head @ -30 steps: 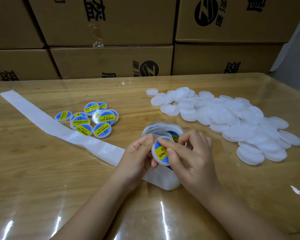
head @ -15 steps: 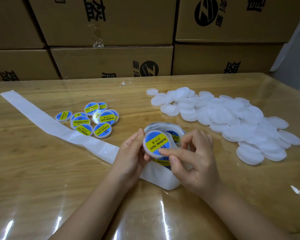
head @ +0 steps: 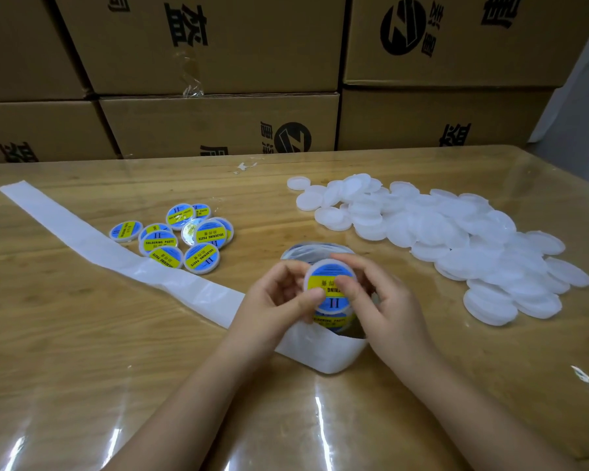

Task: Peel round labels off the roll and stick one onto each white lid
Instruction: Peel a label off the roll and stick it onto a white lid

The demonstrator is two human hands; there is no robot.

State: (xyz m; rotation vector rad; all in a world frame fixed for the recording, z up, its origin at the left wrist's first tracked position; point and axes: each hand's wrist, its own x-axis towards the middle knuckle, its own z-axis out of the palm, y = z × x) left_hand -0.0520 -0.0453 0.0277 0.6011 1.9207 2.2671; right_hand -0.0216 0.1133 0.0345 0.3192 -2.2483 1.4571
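Wooden table (head: pixel 82 351) — left hand (head: pixel 272 300) and right hand (head: pixel 388 307) both pinching one labelled lid (head: pixel 330 283) — roll (head: pixel 320 248) half-hidden behind

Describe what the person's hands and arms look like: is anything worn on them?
Both are bare. The left hand and right hand have no gloves, rings or watch; no sleeve shows on the left forearm or right forearm.

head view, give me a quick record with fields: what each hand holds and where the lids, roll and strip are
left hand: holds the labelled lid at its left edge
right hand: pinches same lid, thumb on its top
label roll: on table, behind the hands
backing strip: trails left across table
finished lids: cluster left of roll
blank lids: pile at right
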